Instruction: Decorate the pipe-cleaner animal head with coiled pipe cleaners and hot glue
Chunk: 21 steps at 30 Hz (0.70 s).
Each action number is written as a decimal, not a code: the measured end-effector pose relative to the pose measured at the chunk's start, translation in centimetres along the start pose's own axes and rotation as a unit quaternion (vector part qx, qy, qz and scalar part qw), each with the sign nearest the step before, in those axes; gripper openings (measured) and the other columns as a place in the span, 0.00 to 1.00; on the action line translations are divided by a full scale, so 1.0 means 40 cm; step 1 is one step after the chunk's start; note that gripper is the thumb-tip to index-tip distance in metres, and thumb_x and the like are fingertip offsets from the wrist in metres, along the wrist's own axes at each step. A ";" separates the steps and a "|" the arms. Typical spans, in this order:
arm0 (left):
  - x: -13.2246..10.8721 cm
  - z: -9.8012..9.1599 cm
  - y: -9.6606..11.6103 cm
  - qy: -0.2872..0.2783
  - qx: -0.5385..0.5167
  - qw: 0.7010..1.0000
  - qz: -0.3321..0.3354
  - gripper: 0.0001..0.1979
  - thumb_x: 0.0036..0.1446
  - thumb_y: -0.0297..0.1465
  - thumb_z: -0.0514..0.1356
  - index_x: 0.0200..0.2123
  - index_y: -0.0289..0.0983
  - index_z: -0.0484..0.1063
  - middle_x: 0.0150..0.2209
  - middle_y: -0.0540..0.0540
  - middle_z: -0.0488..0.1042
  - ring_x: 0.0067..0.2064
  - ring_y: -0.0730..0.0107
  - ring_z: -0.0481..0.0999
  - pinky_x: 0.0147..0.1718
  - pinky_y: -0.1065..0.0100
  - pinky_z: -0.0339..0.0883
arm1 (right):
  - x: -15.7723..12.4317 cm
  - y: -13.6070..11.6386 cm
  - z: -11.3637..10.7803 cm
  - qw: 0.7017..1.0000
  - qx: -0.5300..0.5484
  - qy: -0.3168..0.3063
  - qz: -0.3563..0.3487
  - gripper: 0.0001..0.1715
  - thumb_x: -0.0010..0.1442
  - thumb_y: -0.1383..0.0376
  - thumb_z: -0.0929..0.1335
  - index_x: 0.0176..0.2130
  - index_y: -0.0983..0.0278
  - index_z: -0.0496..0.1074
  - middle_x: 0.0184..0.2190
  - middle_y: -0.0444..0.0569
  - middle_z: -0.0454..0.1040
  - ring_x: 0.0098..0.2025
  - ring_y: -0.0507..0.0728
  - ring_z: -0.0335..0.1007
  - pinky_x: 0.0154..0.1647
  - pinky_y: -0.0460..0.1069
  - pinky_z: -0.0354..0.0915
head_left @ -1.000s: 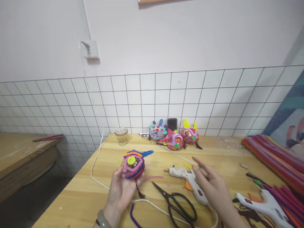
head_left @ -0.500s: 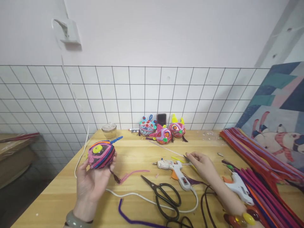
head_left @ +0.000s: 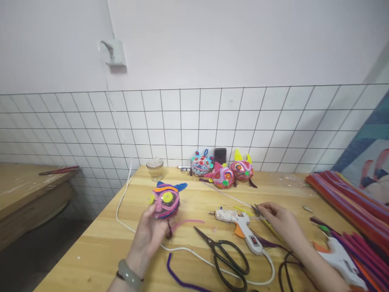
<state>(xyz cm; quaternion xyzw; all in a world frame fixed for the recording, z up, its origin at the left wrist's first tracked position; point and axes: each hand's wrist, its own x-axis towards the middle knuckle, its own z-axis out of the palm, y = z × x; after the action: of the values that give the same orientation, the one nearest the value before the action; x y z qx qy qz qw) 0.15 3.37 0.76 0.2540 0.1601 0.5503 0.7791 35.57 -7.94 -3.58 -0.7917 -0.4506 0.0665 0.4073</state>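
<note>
A round figure (head_left: 165,202) wrapped in pink, orange and blue strands, with yellow discs, a blue pointed ear and a dark tassel, is held up in my left hand (head_left: 150,232). My right hand (head_left: 275,217) is closed low over the table, right of the white glue gun (head_left: 240,225). Pointed dark metal tips (head_left: 257,210) stick out beside its fingers; the rest of that tool is hidden. Large black scissors (head_left: 223,255) lie open in front of the glue gun. A pink strip (head_left: 191,221) lies behind the scissors, and a purple one (head_left: 179,280) lies nearer me.
Three finished-looking figures (head_left: 223,176) stand at the back beside a dark square object (head_left: 220,155). A glass jar (head_left: 155,170) is at the back left. Colourful strips (head_left: 340,198) and a second glue gun (head_left: 340,259) lie right. A white cord (head_left: 194,253) crosses the wooden table (head_left: 100,251).
The view has swung left, so the table's things appear further right. My left hand has turned the figure, and both yellow discs now show. My right hand remains closed near the glue gun.
</note>
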 end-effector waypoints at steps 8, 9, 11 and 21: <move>-0.019 0.001 -0.022 -0.060 0.054 0.996 -0.033 0.18 0.48 0.31 0.65 0.45 0.39 0.73 0.40 0.43 0.80 0.47 0.56 0.76 0.50 0.56 0.65 | -0.002 -0.002 -0.003 1.000 -0.010 0.013 0.010 0.19 0.51 0.50 0.65 0.29 0.62 0.76 0.28 0.51 0.81 0.32 0.64 0.77 0.31 0.52 0.66; -0.019 0.001 -0.022 -0.059 0.057 0.996 -0.033 0.19 0.48 0.31 0.65 0.46 0.39 0.73 0.41 0.43 0.80 0.47 0.56 0.76 0.50 0.56 0.66 | -0.001 0.000 -0.003 1.000 -0.010 0.017 0.012 0.19 0.52 0.51 0.64 0.29 0.62 0.76 0.29 0.51 0.81 0.32 0.64 0.77 0.31 0.52 0.67; -0.020 0.001 -0.024 -0.057 0.060 0.996 -0.035 0.18 0.47 0.31 0.66 0.44 0.39 0.74 0.42 0.43 0.80 0.47 0.57 0.76 0.49 0.58 0.67 | 0.001 0.000 -0.005 1.000 -0.012 0.025 0.014 0.19 0.51 0.51 0.65 0.29 0.62 0.76 0.29 0.51 0.81 0.32 0.64 0.77 0.31 0.52 0.66; -0.011 0.002 -0.029 -0.039 0.029 0.998 -0.029 0.15 0.47 0.30 0.66 0.42 0.40 0.76 0.40 0.44 0.80 0.42 0.62 0.78 0.44 0.62 0.72 | 0.004 0.002 -0.017 0.999 -0.021 0.044 0.016 0.20 0.51 0.51 0.64 0.29 0.63 0.76 0.26 0.51 0.80 0.29 0.63 0.75 0.29 0.51 0.65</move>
<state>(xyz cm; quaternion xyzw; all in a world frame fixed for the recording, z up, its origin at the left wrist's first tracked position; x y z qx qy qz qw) 0.96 2.61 0.15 0.2926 0.1526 0.5120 0.7930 36.04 -8.25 -3.16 -0.8092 -0.4207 0.0287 0.4092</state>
